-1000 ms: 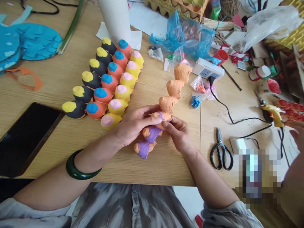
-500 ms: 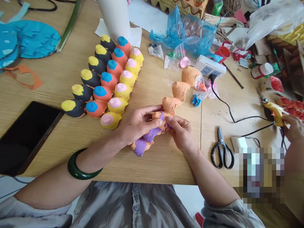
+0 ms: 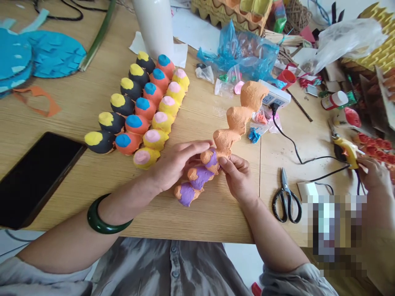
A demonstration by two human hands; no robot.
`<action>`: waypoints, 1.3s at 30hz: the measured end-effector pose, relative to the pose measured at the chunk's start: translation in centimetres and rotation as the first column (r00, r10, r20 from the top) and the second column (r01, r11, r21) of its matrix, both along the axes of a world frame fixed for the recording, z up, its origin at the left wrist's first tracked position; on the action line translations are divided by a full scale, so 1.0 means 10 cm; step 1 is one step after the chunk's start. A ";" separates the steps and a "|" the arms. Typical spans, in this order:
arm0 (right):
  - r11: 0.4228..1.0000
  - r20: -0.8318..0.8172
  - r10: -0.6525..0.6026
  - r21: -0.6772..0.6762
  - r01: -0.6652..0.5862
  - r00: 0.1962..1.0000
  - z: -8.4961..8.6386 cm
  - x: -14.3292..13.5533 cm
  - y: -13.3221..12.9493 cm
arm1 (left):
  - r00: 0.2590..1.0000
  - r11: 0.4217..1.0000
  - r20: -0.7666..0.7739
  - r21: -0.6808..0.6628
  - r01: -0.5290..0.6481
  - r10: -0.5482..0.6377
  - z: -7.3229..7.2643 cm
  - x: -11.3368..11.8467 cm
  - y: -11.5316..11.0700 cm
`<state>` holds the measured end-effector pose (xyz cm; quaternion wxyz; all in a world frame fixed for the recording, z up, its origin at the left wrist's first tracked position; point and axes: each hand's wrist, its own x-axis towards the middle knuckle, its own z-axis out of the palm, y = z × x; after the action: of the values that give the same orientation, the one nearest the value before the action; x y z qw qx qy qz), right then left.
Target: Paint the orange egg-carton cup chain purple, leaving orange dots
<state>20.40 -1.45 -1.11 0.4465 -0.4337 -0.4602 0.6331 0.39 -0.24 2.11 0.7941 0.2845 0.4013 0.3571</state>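
An orange egg-carton strip (image 3: 226, 139) is held at a slant above the table, its nearer cups coated with purple clay (image 3: 202, 176) and its farther cups bare orange. My right hand (image 3: 239, 179) pinches the strip's right edge near the middle, thumb on top. My left hand (image 3: 174, 166) is curved along the strip's left side, its fingertips behind the cups and its thumb partly hidden. Left of the hands stand finished rows of carton cups: black with yellow tips (image 3: 122, 105), coral with blue tips (image 3: 145, 107), and yellow with pink tips (image 3: 161, 122).
Scissors (image 3: 286, 197) lie at right, near a power strip (image 3: 276, 95) with a black cord. Another person's hand (image 3: 375, 174) holds a yellow glue gun (image 3: 348, 150). A phone (image 3: 38, 179) lies left. Bagged clay (image 3: 254, 135), a blue plastic bag (image 3: 237, 51) and a white vase (image 3: 156, 28) stand beyond.
My left thumb has come off the top of the purple clay, leaving the purple cups in plainer view. The strip has been raised and tipped slightly. My right hand keeps its pinch.
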 end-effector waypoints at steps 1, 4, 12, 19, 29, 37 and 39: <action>1.000 0.003 0.014 0.013 -0.014 1.000 0.01 0.00 -0.01 | 1.000 0.999 0.019 -0.030 0.016 -0.015 0.01 0.00 0.01; 0.997 0.015 0.062 0.046 -0.063 0.998 0.04 -0.01 -0.02 | 0.998 0.997 0.044 -0.057 0.054 -0.052 0.03 0.01 0.01; 0.995 0.026 0.080 0.065 -0.081 0.996 0.11 -0.07 -0.02 | 0.989 0.991 0.142 -0.114 0.067 -0.051 -0.03 -0.03 0.02; 0.999 -0.026 0.046 -0.016 -0.047 0.999 0.06 -0.01 -0.01 | 0.975 0.987 0.181 -0.065 0.145 -0.131 -0.01 -0.04 0.04; 0.966 -0.126 -0.076 -0.255 0.042 0.989 0.11 -0.02 0.04 | 0.982 0.996 0.172 -0.005 0.085 -0.083 -0.06 -0.04 0.07; 0.981 -0.018 -0.049 -0.190 0.045 0.999 0.10 -0.02 0.09 | 0.981 0.993 0.154 0.002 0.119 -0.117 -0.04 -0.06 0.11; 0.985 -0.007 -0.093 -0.149 0.091 0.996 0.11 0.02 0.11 | 0.990 0.998 0.132 -0.003 0.060 -0.059 -0.02 -0.07 0.11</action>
<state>20.56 -0.36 -0.01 0.4448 -0.4823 -0.3883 0.6472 -0.29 0.89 1.94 0.8300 0.2695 0.3405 0.3500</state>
